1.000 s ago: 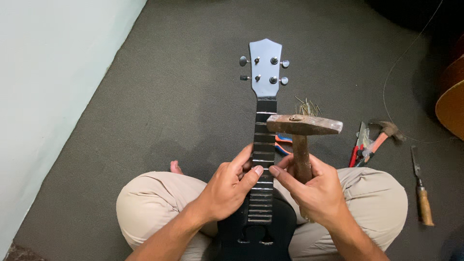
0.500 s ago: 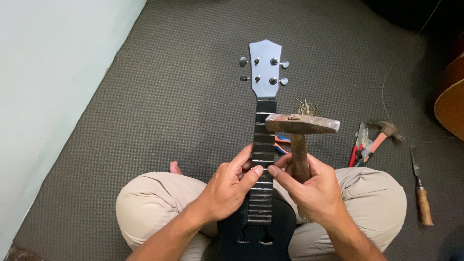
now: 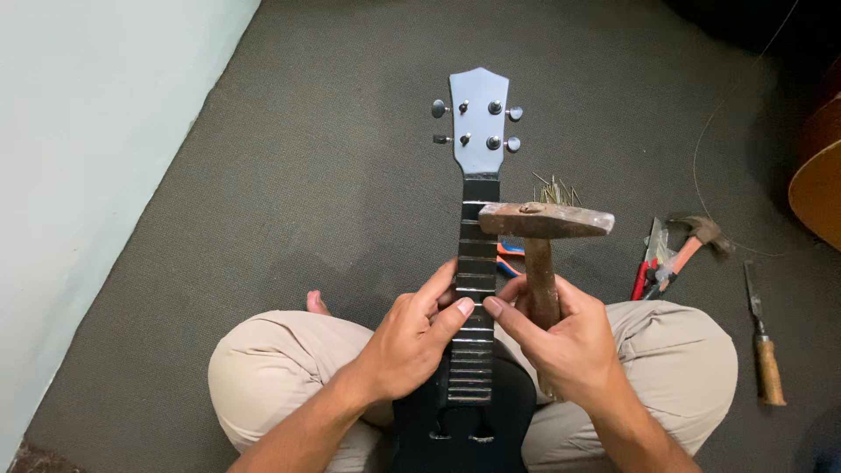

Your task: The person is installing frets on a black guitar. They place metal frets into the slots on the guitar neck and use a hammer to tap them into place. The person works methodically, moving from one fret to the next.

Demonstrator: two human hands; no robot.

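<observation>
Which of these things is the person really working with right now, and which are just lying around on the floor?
In use:
small black four-string instrument, left hand on its neck
rusty wooden-handled hammer in right hand

Lying about:
pink-handled claw hammer
red-handled pliers
wooden-handled chisel
thin metal pins
brown guitar body

No packages, labels, signs or screens appear anywhere in view.

An instrument-repair workshop floor: claw hammer [image 3: 692, 241], chisel [image 3: 764, 350], pliers [image 3: 646, 267], grey carpet [image 3: 289, 193].
</observation>
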